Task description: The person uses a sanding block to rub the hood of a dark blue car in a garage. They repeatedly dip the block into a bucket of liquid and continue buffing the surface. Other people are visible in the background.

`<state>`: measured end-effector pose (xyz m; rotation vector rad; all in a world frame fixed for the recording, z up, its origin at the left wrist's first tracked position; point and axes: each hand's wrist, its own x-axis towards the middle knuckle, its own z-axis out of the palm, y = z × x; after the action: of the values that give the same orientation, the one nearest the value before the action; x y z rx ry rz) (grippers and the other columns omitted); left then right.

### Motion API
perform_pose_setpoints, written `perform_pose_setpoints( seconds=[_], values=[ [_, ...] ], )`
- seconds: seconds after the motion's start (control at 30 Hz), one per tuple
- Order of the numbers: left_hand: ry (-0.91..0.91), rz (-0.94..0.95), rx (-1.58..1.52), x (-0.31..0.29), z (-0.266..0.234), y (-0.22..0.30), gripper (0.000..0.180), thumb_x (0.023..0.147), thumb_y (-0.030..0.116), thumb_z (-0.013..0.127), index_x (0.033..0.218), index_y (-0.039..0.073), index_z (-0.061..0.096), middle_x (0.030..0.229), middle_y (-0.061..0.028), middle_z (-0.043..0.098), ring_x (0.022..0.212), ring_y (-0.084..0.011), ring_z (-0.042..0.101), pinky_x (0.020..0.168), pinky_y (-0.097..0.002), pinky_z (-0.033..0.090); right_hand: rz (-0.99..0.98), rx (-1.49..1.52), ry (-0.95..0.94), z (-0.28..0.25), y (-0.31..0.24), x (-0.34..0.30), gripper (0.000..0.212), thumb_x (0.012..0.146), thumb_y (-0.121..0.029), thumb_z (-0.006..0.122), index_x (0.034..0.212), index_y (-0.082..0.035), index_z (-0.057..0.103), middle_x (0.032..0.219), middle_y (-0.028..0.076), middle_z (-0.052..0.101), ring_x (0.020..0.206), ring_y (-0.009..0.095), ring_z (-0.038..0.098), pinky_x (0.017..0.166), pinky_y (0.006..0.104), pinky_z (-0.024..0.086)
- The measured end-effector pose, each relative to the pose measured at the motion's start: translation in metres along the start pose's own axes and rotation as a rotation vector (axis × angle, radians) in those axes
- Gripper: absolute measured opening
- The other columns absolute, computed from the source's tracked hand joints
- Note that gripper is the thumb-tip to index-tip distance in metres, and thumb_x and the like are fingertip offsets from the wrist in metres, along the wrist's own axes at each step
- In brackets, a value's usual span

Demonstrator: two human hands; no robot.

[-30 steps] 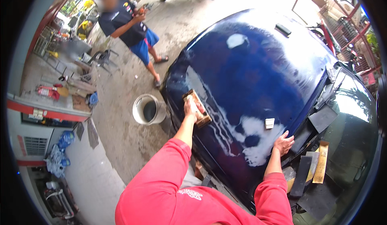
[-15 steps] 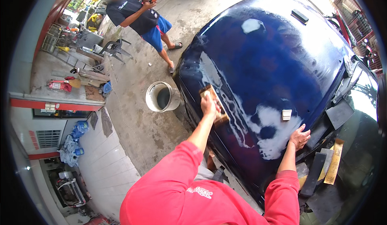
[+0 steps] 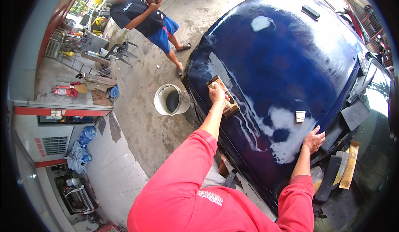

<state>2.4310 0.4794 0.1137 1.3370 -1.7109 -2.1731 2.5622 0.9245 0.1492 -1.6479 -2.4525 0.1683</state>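
A dark blue car hood (image 3: 282, 82) fills the middle and right, with pale grey sanded patches and wet, milky streaks. My left hand (image 3: 218, 94) is closed around a long brown sanding block (image 3: 227, 101), which rests on the streaked strip by the hood's left edge. My right hand (image 3: 314, 141) lies on the hood near the windshield side, fingers outstretched, with nothing in it. Just beyond it, a small ribbed white block (image 3: 300, 116) sits on the hood.
A white bucket (image 3: 181, 101) holding greyish liquid stands left of the car. Another person (image 3: 143, 17) stands at the far left holding a small object. A dark block (image 3: 311, 12) sits on the hood's far end. Black block (image 3: 328, 178) and yellow strip (image 3: 349, 164) lie near the windshield.
My left hand has slid the sanding block away from me along the hood's left edge. My right hand stays at the same spot on the hood. The view has shifted slightly.
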Motion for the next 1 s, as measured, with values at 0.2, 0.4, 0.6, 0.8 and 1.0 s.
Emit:
perform_pose_setpoints(
  seconds=[0.2, 0.4, 0.6, 0.8, 1.0],
  values=[
    [-0.058, -0.001, -0.032, -0.021, -0.009, -0.008, 0.04, 0.115, 0.044, 0.045, 0.118, 0.004, 0.049, 0.069, -0.0131, 0.061, 0.033, -0.0216, 0.053, 0.029, -0.0361, 0.044, 0.02, 0.009, -0.005, -0.003, -0.003, -0.001, 0.069, 0.108, -0.063, 0.048, 0.15, -0.008, 0.057, 0.142, 0.019, 0.063, 0.129, 0.04, 0.064, 0.102, 0.0525, 0.055],
    [-0.053, 0.097, -0.004, -0.003, 0.006, 0.014, 0.04, 0.114, 0.041, 0.046, 0.102, 0.002, 0.051, 0.06, -0.0121, 0.053, 0.035, -0.0269, 0.055, 0.029, -0.0424, 0.045, -0.02, 0.032, 0.009, -0.004, -0.002, -0.003, 0.068, 0.107, -0.063, 0.051, 0.146, -0.008, 0.059, 0.14, 0.02, 0.065, 0.126, 0.042, 0.065, 0.101, 0.0538, 0.056],
    [-0.064, -0.114, -0.029, -0.036, -0.015, -0.006, 0.04, 0.114, 0.042, 0.046, 0.109, 0.003, 0.049, 0.068, -0.0086, 0.056, 0.036, -0.0187, 0.05, 0.031, -0.0353, 0.046, -0.01, 0.034, 0.028, -0.001, -0.002, -0.002, 0.069, 0.106, -0.063, 0.051, 0.147, -0.007, 0.059, 0.142, 0.021, 0.064, 0.129, 0.041, 0.064, 0.104, 0.0539, 0.054],
    [-0.125, 0.071, -0.042, -0.017, 0.001, 0.006, 0.049, 0.111, 0.047, 0.048, 0.094, 0.001, 0.053, 0.066, -0.0098, 0.057, 0.04, -0.0185, 0.052, 0.037, -0.0365, 0.05, -0.018, 0.018, 0.02, 0.0, -0.002, -0.002, 0.069, 0.106, -0.062, 0.051, 0.147, -0.006, 0.058, 0.141, 0.021, 0.063, 0.127, 0.041, 0.064, 0.102, 0.0531, 0.055],
    [-0.058, -0.038, -0.051, -0.032, -0.008, -0.005, 0.044, 0.114, 0.042, 0.043, 0.12, -0.001, 0.05, 0.071, -0.0141, 0.061, 0.036, -0.0194, 0.051, 0.032, -0.0367, 0.048, -0.02, 0.022, 0.013, -0.003, -0.002, -0.003, 0.07, 0.107, -0.062, 0.05, 0.148, -0.006, 0.057, 0.139, 0.02, 0.063, 0.129, 0.04, 0.064, 0.102, 0.0533, 0.055]
  ],
)
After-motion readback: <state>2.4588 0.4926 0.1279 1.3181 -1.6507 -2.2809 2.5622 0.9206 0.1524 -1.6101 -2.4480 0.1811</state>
